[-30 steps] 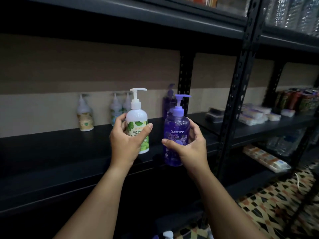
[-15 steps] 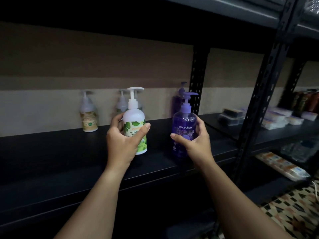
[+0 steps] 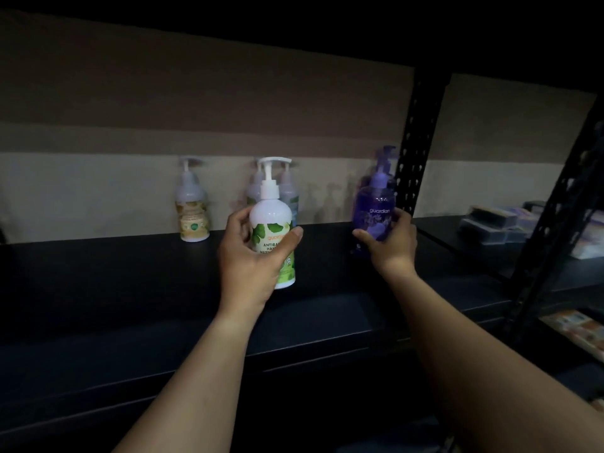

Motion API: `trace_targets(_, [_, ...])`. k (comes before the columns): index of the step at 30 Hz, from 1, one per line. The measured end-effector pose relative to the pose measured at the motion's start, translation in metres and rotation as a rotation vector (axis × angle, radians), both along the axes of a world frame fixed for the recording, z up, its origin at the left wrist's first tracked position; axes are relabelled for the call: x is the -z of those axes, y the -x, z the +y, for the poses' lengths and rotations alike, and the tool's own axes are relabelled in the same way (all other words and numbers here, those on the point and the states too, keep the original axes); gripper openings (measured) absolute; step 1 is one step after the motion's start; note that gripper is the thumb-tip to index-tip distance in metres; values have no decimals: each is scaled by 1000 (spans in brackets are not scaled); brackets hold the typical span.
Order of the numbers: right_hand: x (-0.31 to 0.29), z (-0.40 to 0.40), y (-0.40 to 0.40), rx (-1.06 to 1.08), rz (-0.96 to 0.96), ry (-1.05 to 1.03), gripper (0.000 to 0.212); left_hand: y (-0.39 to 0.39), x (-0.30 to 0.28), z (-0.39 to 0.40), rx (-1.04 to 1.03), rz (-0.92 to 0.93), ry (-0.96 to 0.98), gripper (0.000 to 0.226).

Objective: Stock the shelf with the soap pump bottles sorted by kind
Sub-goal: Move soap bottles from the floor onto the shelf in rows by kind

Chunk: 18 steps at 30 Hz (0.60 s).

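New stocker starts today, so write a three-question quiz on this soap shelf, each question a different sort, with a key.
1. True or false: the left hand holds the purple bottle.
2. Which bottle stands alone at the back left of the shelf? A) yellow-label bottle B) red bottle C) blue jar
3. Fill in: the right hand sets its bottle in front of another ____ bottle.

Key:
1. False: it holds the white green-leaf bottle; the right hand has the purple one.
2. A: the yellow-label bottle.
3. Purple: a second purple bottle shows just behind, by the black upright.
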State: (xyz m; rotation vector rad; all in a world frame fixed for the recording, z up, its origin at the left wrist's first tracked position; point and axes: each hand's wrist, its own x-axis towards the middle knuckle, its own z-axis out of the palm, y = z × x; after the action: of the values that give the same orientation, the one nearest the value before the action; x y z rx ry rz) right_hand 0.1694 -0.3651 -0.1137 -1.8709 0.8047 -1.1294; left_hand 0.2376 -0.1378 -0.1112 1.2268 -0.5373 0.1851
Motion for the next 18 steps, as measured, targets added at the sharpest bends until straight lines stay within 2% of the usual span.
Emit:
trace_targets(11, [2,-35,-53,37,69,27,67,-11,-4,-7,-29,43,50,56])
trace_targets(18, [3,-46,-81,118,193,52,71,-13,-5,-9,-23,47,79,55])
